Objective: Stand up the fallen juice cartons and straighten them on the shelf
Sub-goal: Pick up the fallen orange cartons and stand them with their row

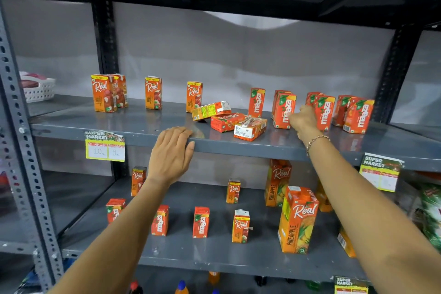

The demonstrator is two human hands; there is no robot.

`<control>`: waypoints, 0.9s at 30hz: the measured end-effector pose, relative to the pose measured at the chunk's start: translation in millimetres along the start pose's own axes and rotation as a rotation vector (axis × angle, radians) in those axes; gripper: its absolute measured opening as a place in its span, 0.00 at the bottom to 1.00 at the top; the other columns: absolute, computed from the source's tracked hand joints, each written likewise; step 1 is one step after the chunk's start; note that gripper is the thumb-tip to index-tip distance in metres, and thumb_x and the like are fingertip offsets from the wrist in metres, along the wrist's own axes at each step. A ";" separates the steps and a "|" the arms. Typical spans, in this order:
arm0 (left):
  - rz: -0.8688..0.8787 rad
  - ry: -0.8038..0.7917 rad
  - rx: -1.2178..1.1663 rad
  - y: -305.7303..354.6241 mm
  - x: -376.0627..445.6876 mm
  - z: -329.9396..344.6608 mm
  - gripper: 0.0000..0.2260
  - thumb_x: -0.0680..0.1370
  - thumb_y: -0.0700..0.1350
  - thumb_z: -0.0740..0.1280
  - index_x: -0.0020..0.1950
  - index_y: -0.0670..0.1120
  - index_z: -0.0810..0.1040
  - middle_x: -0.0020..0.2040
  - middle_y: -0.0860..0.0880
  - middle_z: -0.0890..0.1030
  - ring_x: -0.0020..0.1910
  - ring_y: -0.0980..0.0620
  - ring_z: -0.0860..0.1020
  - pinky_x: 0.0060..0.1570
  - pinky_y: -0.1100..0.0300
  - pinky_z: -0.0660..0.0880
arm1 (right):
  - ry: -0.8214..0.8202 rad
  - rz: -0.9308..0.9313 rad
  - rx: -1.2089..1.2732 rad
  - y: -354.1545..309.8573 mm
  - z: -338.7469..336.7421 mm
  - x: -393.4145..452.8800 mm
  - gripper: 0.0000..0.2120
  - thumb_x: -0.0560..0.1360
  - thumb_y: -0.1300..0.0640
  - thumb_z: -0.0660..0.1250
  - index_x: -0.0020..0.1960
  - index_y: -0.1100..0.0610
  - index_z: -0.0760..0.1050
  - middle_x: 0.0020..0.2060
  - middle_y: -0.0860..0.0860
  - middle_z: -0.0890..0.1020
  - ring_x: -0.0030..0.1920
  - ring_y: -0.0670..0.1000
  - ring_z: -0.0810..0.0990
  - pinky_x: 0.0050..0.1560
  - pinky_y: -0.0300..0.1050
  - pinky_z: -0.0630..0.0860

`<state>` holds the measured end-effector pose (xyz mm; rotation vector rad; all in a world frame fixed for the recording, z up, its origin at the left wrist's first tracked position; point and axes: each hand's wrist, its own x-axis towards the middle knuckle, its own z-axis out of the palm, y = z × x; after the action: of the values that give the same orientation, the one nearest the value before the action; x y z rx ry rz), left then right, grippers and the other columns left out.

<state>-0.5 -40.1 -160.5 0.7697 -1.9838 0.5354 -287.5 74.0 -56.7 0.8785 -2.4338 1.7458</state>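
A grey metal shelf [143, 124] holds three fallen juice cartons [228, 122] among upright ones. The left hand [171, 153] rests flat on its edge, fingers released; the right hand [303, 120] touches an upright carton [282, 111], grip unclear.

I see bright, even light from above; the glossy grey metal shelf [148, 124] mirrors the cartons softly. Wide-angle bowing bends the uprights at both frame edges, and the corners blur.

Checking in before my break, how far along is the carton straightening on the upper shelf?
Done: none visibly. In hand: the right hand reaches a standing Maaza carton; the left hand rests on the shelf edge. Left: three fallen cartons lie flat mid-shelf.
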 end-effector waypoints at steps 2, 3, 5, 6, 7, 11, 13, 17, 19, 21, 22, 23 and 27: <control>-0.060 -0.026 0.036 -12.3 -0.2 -5.2 0.18 0.80 0.51 0.52 0.53 0.42 0.77 0.51 0.44 0.80 0.51 0.44 0.77 0.57 0.54 0.64 | 0.162 -0.174 -0.014 -11.3 0.4 -19.3 0.15 0.76 0.66 0.63 0.62 0.64 0.73 0.61 0.58 0.77 0.62 0.57 0.76 0.58 0.45 0.72; -0.073 -0.044 0.072 -17.5 -0.5 -6.9 0.18 0.80 0.51 0.52 0.53 0.43 0.77 0.51 0.45 0.80 0.51 0.44 0.77 0.57 0.54 0.64 | 0.168 -0.286 0.004 -19.7 2.8 -27.2 0.13 0.75 0.67 0.63 0.59 0.63 0.75 0.59 0.57 0.79 0.60 0.56 0.77 0.57 0.43 0.73; -0.054 -0.069 0.113 -23.2 -1.1 -7.5 0.18 0.80 0.52 0.52 0.53 0.44 0.77 0.52 0.46 0.80 0.51 0.44 0.77 0.55 0.54 0.64 | 0.025 -0.470 -0.013 -40.2 11.2 -33.0 0.12 0.75 0.69 0.62 0.54 0.61 0.79 0.54 0.56 0.82 0.57 0.53 0.79 0.57 0.40 0.73; -0.050 -0.075 0.113 -24.0 -1.2 -7.3 0.18 0.80 0.52 0.52 0.53 0.44 0.77 0.52 0.46 0.80 0.50 0.44 0.77 0.55 0.54 0.64 | -0.097 -0.512 -0.088 -51.0 16.3 -34.4 0.12 0.75 0.69 0.62 0.54 0.61 0.80 0.55 0.55 0.82 0.57 0.52 0.79 0.57 0.39 0.73; -0.054 -0.078 0.105 -23.9 -1.3 -7.3 0.18 0.80 0.52 0.52 0.53 0.43 0.77 0.52 0.46 0.80 0.50 0.44 0.77 0.55 0.54 0.64 | -0.221 -0.532 -0.190 -61.3 20.5 -36.9 0.13 0.75 0.69 0.61 0.55 0.60 0.79 0.56 0.54 0.81 0.58 0.52 0.78 0.57 0.39 0.72; -0.043 -0.080 0.114 -26.3 -3.4 -7.1 0.18 0.80 0.52 0.52 0.54 0.43 0.77 0.53 0.46 0.79 0.51 0.45 0.77 0.55 0.54 0.64 | -0.549 -0.484 -0.576 -81.2 39.4 -32.4 0.22 0.75 0.70 0.62 0.69 0.62 0.69 0.68 0.56 0.73 0.67 0.54 0.71 0.66 0.45 0.69; -0.014 -0.086 0.117 -30.9 -4.6 -7.3 0.18 0.80 0.53 0.53 0.55 0.43 0.77 0.53 0.46 0.79 0.51 0.45 0.77 0.56 0.54 0.64 | -0.670 -0.457 -0.662 -86.8 46.1 -29.4 0.25 0.74 0.69 0.65 0.71 0.62 0.66 0.70 0.56 0.71 0.69 0.54 0.69 0.70 0.48 0.67; 0.014 -0.089 0.102 -34.6 -4.4 -5.1 0.18 0.80 0.52 0.53 0.56 0.43 0.77 0.53 0.46 0.80 0.51 0.44 0.77 0.55 0.54 0.65 | -0.811 -0.386 -0.739 -101.2 54.5 -27.2 0.25 0.73 0.67 0.64 0.70 0.63 0.67 0.71 0.55 0.69 0.71 0.56 0.66 0.72 0.52 0.64; 0.028 -0.071 0.095 -35.5 -4.3 -3.6 0.18 0.80 0.52 0.53 0.55 0.43 0.77 0.53 0.46 0.80 0.50 0.44 0.78 0.55 0.54 0.65 | -0.852 -0.356 -0.813 -104.5 58.9 -27.0 0.25 0.72 0.64 0.65 0.68 0.62 0.69 0.70 0.55 0.68 0.70 0.57 0.67 0.71 0.55 0.65; 0.042 -0.060 0.088 -37.4 -4.0 -2.8 0.18 0.80 0.52 0.54 0.55 0.43 0.77 0.53 0.46 0.80 0.51 0.44 0.78 0.55 0.54 0.64 | -0.862 -0.353 -0.907 -104.4 63.4 -27.4 0.28 0.72 0.62 0.65 0.71 0.58 0.65 0.71 0.53 0.66 0.70 0.55 0.66 0.70 0.55 0.66; 0.046 -0.059 0.088 -38.4 -4.0 -2.2 0.18 0.80 0.52 0.53 0.55 0.43 0.77 0.53 0.46 0.80 0.51 0.44 0.78 0.55 0.54 0.64 | -0.845 -0.367 -0.936 -103.3 65.7 -26.3 0.29 0.73 0.63 0.66 0.73 0.58 0.63 0.72 0.53 0.66 0.70 0.55 0.66 0.70 0.54 0.66; 0.049 -0.055 0.090 -39.2 -4.1 -1.3 0.18 0.80 0.52 0.53 0.55 0.43 0.77 0.53 0.46 0.80 0.51 0.44 0.78 0.55 0.54 0.65 | -0.816 -0.391 -0.947 -102.8 67.2 -26.3 0.30 0.72 0.63 0.66 0.73 0.58 0.63 0.71 0.54 0.67 0.70 0.55 0.67 0.69 0.52 0.67; 0.052 -0.002 0.080 -39.5 -4.0 2.5 0.17 0.79 0.51 0.54 0.54 0.42 0.78 0.51 0.45 0.80 0.49 0.44 0.78 0.54 0.53 0.65 | -0.722 -0.450 -0.872 -106.9 62.6 -26.8 0.29 0.69 0.65 0.73 0.68 0.59 0.70 0.66 0.54 0.74 0.66 0.56 0.71 0.63 0.47 0.70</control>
<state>27.2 -68.6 -162.7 0.7691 -1.9984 0.6480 -198.1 7.4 3.6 1.8522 -2.5904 0.1329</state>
